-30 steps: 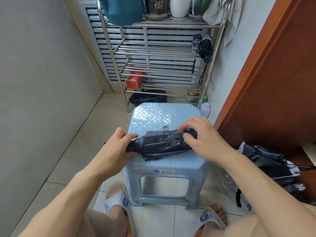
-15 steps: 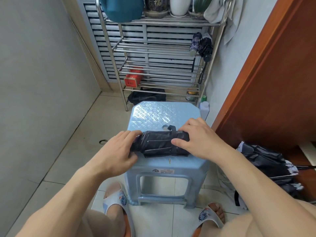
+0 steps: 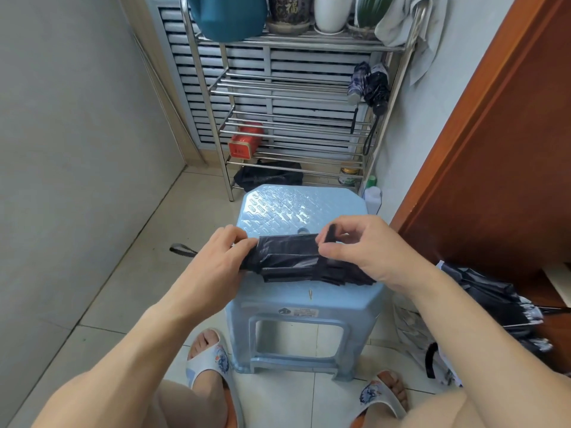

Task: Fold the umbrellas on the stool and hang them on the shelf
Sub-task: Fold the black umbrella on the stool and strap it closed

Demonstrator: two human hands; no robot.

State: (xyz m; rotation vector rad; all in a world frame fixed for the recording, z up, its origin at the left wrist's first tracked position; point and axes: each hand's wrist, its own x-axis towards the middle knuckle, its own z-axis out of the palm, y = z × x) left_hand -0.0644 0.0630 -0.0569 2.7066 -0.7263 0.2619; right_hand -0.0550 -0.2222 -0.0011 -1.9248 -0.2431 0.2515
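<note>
- The black umbrella (image 3: 296,257) lay rolled across the near half of the blue stool (image 3: 309,211), lengthwise from left to right.
- Your left hand (image 3: 216,257) gripped its handle end, fingers curled round it, with the wrist loop (image 3: 182,250) sticking out to the left.
- Your right hand (image 3: 364,251) pinched the closing strap (image 3: 330,234) between thumb and forefinger, lifted just above the roll.
- It looked light; the canopy cloth was soft and probably slick, and would likely spring loose unless the strap was wrapped snug. The handle seemed the firm place to hold.
- The stool top was ribbed plastic, flat and steady-looking.
- The metal shelf (image 3: 296,88) stood beyond against the louvred wall, two folded umbrellas (image 3: 369,84) already hanging at its right post.
- Another unfolded umbrella (image 3: 482,298) lay on the tiled floor by the wooden door (image 3: 494,149).
</note>
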